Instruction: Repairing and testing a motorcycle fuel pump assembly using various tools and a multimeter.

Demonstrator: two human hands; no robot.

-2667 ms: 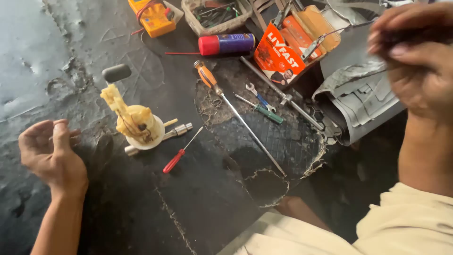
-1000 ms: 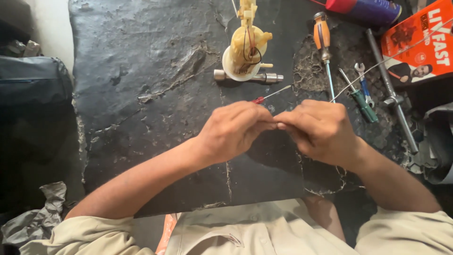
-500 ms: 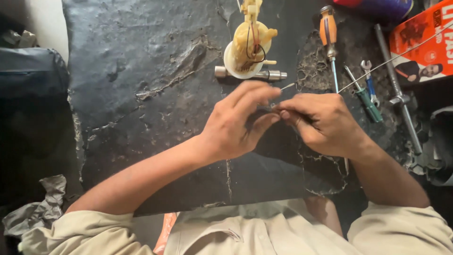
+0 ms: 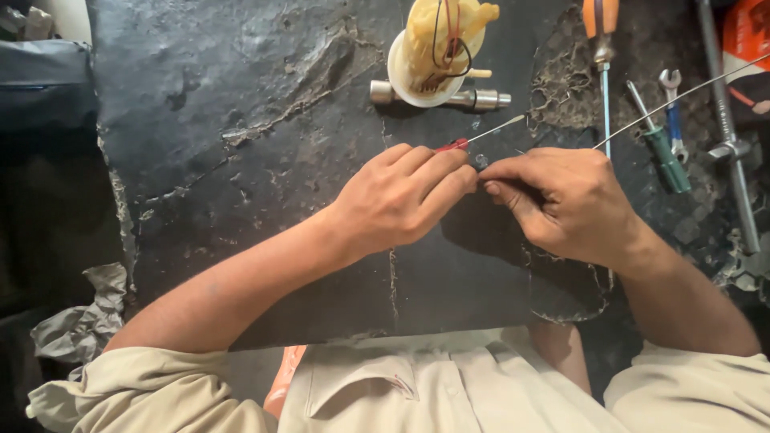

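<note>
My left hand (image 4: 401,196) and my right hand (image 4: 565,200) meet fingertip to fingertip over a dark cracked mat (image 4: 241,160). My right hand pinches a thin metal wire (image 4: 674,98) that runs up to the upper right. My left fingers are curled onto the wire's near end, and the exact contact is hidden between the fingertips. A small red-handled screwdriver (image 4: 489,132) lies on the mat just beyond my left fingers. A yellowish plastic pump part in a white cup (image 4: 437,44) stands further up, with a metal cylinder (image 4: 477,99) beside it.
To the right lie an orange-handled screwdriver (image 4: 601,32), a green-handled tool (image 4: 666,152), a small spanner (image 4: 672,104) and a long metal rod (image 4: 726,120). An orange box (image 4: 742,48) is at the top right. Crumpled grey cloth (image 4: 80,321) sits at the lower left.
My hands were far apart at first, then came together at the mat's middle. Since half a second ago they stay joined, with the fingers working slightly.
</note>
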